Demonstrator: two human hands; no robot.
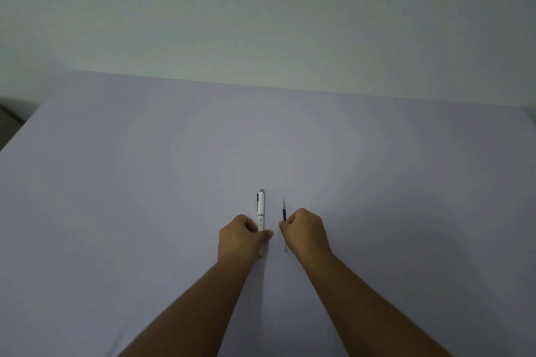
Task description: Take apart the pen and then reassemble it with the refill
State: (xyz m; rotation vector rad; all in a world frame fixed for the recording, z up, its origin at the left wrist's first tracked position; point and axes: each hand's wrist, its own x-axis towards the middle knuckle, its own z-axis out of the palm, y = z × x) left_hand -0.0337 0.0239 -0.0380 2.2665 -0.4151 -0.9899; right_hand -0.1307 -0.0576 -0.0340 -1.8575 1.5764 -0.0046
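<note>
A white pen (261, 207) with a grey cap end and a clip lies lengthwise on the pale lilac table (145, 182), its tip pointing toward me. My left hand (240, 236) has its fingers curled around the pen's lower half. A thin refill (284, 211), dark in its upper part and clear lower down, lies parallel just to the right of the pen. My right hand (304, 230) is closed around the refill's middle, and the refill's ends stick out above and below the fist. Both items rest on or close to the tabletop.
The table's far edge meets a plain pale wall (261, 9). The table's left edge (17, 130) drops off at the left, with something dark beyond it. The right corner of the table sits at the far right.
</note>
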